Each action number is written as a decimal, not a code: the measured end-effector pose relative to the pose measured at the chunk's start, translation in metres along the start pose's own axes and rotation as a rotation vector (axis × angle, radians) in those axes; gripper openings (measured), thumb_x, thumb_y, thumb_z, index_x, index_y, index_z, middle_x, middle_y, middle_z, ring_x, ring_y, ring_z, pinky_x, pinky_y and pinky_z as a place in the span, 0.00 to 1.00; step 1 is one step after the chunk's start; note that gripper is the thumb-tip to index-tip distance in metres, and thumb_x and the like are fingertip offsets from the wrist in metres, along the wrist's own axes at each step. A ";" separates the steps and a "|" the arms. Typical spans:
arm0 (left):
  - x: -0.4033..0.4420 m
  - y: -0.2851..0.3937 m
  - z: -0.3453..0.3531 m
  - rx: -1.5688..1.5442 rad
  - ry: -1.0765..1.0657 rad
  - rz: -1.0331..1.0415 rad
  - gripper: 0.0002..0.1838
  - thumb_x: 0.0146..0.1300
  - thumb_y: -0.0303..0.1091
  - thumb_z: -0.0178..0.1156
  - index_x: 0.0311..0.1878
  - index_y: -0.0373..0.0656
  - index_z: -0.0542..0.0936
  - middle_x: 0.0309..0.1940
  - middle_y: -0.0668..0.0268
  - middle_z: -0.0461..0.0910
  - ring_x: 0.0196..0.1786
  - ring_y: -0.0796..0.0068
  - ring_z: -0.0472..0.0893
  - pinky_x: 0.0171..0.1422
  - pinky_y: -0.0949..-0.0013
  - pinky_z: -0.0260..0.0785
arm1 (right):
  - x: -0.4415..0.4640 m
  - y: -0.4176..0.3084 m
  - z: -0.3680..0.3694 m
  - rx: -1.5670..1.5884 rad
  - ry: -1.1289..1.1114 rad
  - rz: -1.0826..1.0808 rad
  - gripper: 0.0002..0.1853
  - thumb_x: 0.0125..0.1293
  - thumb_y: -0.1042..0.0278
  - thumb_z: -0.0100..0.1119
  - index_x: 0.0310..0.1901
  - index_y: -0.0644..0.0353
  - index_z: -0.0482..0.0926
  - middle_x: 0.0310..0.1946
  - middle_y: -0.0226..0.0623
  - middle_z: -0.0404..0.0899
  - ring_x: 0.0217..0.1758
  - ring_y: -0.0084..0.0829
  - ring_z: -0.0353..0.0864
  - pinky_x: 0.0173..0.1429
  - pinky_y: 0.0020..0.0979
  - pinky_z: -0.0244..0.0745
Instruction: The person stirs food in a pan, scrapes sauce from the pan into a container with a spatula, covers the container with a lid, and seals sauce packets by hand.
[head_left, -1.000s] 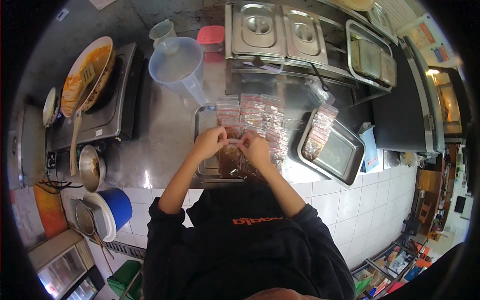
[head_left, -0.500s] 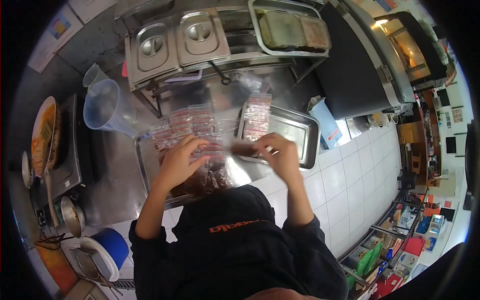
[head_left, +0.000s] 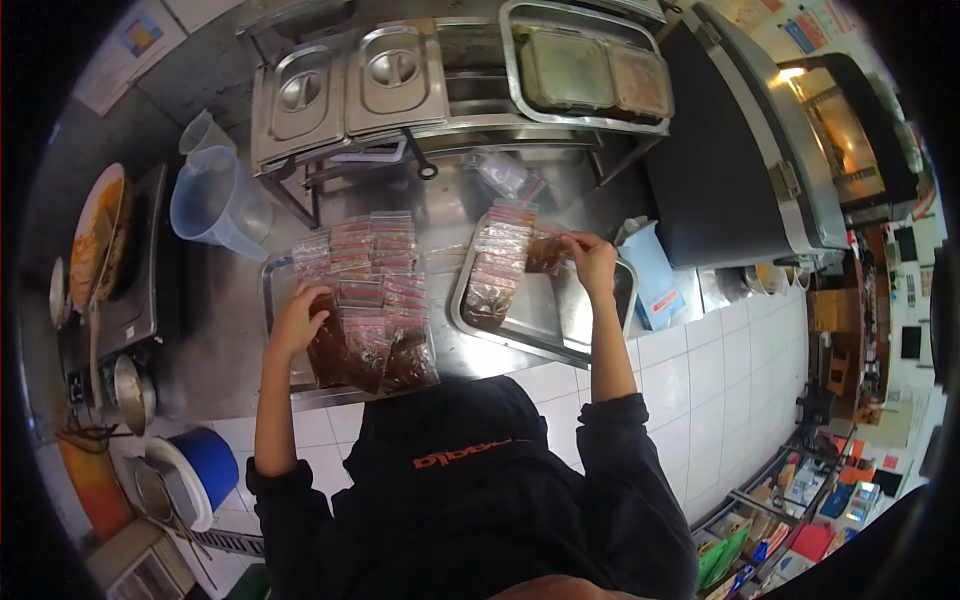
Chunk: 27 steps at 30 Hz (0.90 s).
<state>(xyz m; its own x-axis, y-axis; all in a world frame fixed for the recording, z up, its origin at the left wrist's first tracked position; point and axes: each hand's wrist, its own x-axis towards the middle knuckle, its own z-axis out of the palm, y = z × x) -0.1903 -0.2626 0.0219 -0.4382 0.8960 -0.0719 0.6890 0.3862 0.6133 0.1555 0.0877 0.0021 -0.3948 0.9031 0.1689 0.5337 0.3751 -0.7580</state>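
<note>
Left arm: the forearm reaches forward to the left side of the left tray [head_left: 268,303]; the left hand [head_left: 298,322] turns inward, its fingers loosely curled, thumb apart, released, at the left edge of the packed bags [head_left: 385,292].
Right arm: the forearm extends forward over the right tray [head_left: 565,305]; the right hand [head_left: 596,264] bends inward, its fingers pinching one end of a small bag.
Held bag: one, with brown contents [head_left: 545,256], above the right tray, just right of the bag row [head_left: 502,262].
Trays on the desk [head_left: 230,335]: two, side by side toward the near edge.
Left tray load: about three columns of overlapping bags with brown contents and red-lined tops; too overlapped to count singly.
Right tray load: one overlapping row along the left side; exact number unclear.
Rear of the desk: one clear plastic bag [head_left: 503,176], behind the right tray.
Left of the left tray: two jugs, a large jug [head_left: 205,208] and a small jug [head_left: 204,135].
Rack: two lidded steel pans [head_left: 392,80], plus one rack tray [head_left: 512,62] bearing two containers [head_left: 565,72].
Right of the right tray: one blue packet [head_left: 650,275].
</note>
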 end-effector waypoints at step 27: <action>-0.017 -0.008 -0.058 -0.064 -0.397 0.115 0.11 0.54 0.37 0.63 0.36 0.40 0.82 0.32 0.58 0.81 0.38 0.61 0.80 0.44 0.63 0.70 | -0.143 -0.203 0.159 -0.550 -0.680 -0.397 0.19 0.46 0.51 0.70 0.35 0.53 0.78 0.38 0.33 0.79 0.50 0.36 0.75 0.49 0.44 0.67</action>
<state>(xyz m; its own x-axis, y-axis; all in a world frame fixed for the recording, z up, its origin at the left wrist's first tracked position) -0.2217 -0.2940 0.0635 -0.0954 0.9521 -0.2904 0.6778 0.2758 0.6816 -0.0151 -0.1507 0.0314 -0.8791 0.4400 -0.1832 0.4760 0.8292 -0.2931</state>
